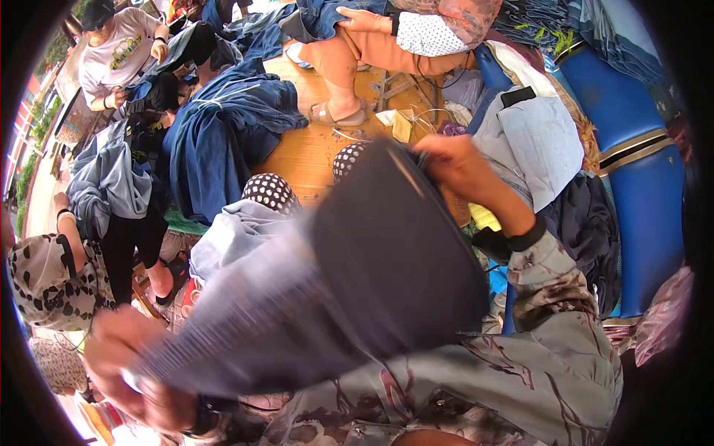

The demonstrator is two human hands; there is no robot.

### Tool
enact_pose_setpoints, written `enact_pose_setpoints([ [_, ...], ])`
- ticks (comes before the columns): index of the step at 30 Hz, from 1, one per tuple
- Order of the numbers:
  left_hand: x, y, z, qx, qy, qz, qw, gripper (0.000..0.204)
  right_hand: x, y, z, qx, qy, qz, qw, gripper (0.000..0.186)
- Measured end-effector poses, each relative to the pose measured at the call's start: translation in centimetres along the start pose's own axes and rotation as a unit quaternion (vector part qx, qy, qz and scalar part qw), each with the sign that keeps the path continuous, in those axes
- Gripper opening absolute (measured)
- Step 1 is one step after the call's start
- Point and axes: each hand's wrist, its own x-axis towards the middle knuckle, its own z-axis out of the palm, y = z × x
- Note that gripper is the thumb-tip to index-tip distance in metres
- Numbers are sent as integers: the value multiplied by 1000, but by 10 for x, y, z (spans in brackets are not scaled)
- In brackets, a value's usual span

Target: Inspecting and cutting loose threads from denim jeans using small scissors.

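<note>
A dark grey garment is stretched slantwise across the front of my body, and its lower left part is smeared by motion. My right hand grips its upper edge, fingers bent round the cloth. At the lower left, my blurred left hand pinches the tapering other end. Beneath the garment, light grey-blue cloth lies over my lap, beside a polka-dot covered knee. What kind of garment I hold cannot be made out.
A heap of blue denim lies ahead to the left. Co-workers sit around, one in a white shirt, another with a sandalled foot on the wooden floor. Folded light denim and blue barrels stand at my right.
</note>
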Motion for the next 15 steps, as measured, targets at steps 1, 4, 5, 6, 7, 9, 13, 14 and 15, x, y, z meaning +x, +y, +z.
enact_pose_setpoints([
  [1,12,-5,-12,-93,-67,29,993,17,-7,-8,-13,14,71,54,996,14],
  [4,44,-17,-8,4,109,-28,994,25,-25,-55,-46,154,252,82,952,15],
  [5,57,-28,-9,19,144,-50,988,30,-29,-62,-52,210,284,74,933,16],
  [6,70,-33,-16,32,153,-47,987,30,-26,-78,-53,357,237,96,898,23],
  [7,92,-52,-14,119,132,27,984,29,-24,-80,-49,357,238,95,898,23],
  [9,139,-126,21,260,69,166,949,29,-28,-60,-32,355,339,252,834,29],
  [13,142,-207,63,252,-38,47,966,31,-37,65,10,508,247,317,762,17],
  [14,126,-218,65,266,-39,64,961,36,-44,85,20,510,248,344,748,16],
  [15,108,-222,62,290,-51,67,953,38,-56,104,28,512,249,374,732,16],
])
